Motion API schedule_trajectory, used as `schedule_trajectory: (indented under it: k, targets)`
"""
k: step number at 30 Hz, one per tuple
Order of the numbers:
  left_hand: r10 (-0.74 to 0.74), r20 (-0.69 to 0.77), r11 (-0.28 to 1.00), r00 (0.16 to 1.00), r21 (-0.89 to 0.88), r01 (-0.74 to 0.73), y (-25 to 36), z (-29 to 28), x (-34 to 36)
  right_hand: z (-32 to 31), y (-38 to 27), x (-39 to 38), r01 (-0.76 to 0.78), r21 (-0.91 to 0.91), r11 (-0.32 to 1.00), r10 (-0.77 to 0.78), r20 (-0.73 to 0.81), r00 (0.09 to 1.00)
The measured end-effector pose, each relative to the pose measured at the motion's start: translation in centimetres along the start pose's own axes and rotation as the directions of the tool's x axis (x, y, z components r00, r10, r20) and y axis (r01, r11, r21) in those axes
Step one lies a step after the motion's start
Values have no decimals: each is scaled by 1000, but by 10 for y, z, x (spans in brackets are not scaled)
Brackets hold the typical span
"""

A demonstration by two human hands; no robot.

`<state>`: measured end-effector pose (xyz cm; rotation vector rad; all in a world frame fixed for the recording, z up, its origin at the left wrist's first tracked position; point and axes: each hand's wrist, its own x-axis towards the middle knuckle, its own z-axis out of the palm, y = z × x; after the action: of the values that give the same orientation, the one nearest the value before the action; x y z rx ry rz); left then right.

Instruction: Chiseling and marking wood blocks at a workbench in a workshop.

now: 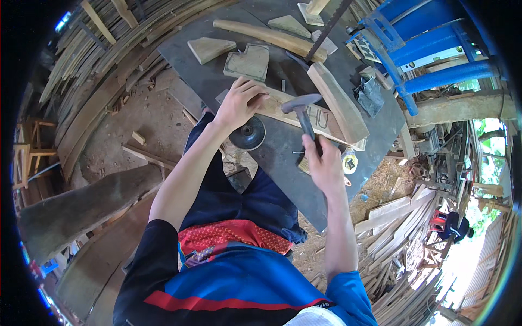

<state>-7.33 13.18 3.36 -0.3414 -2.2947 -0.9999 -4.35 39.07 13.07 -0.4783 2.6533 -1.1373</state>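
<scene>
Open lane over the dark tabletop's [312, 198] near corner — but the hammer [306, 120] crosses the board [275, 106], curved timber [338, 103] blocking rightward!

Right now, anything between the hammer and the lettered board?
Nothing visible blocks the hammer in the right hand from the middle of the lettered board. In this view, the curved timber overlaps its right end, the left hand its left.

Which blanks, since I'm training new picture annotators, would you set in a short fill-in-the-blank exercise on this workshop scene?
The right grip is closed around the handle of a ____.
The left grip is beside a long board made of ____.
The large metal frame at upper right is coloured ____.
The round disc near the left grip is coloured ____.

Missing words: hammer; wood; blue; black.
</scene>
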Motion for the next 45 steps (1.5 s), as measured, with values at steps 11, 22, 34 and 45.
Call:
schedule_trajectory:
  k: [11,22,34,45]
  targets:
    - [6,-31,1000,1000,-2,-6,-5,1,-5,5,-24,24,-34,-93,995,38,41,998]
    - [-25,12,999,1000,47,24,1,-3,-2,5,-29,28,5,-47,999,-5,-4,1000]
    - [-6,-9,1000,1000,16,6,1,-2,-2,0,-39,31,35,-103,994,-39,-36,999]
    - [6,-19,1000,1000,25,-6,2,-3,-3,2,-44,30,39,-121,992,-45,-49,998]
